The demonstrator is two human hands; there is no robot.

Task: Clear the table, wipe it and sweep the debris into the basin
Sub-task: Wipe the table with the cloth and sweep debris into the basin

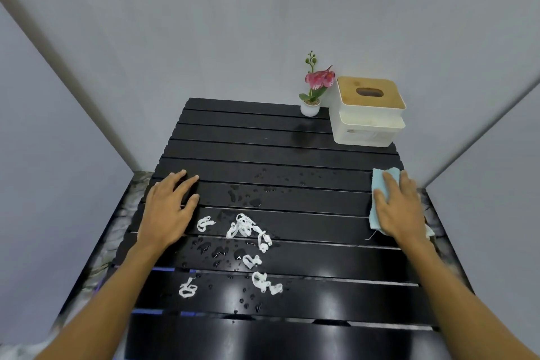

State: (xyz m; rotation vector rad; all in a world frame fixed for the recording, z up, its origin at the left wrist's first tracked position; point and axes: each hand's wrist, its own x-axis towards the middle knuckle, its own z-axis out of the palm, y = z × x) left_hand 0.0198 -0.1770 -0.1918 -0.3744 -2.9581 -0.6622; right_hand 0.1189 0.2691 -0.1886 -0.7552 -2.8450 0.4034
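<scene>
A black slatted table [292,155] fills the middle of the head view. Several white crumpled scraps of debris [244,228] lie on its near half, among water droplets [245,199]. My left hand [169,207] rests flat on the table's left side, fingers spread, holding nothing, just left of the scraps. My right hand [400,207] presses flat on a light blue cloth [380,184] at the table's right edge. No basin is in view.
A small white pot with a pink flower [311,96] stands at the far edge. Right of it sits a white tissue box with a wooden lid [369,114]. Grey walls enclose the table on three sides. Marbled floor [117,228] shows at the left.
</scene>
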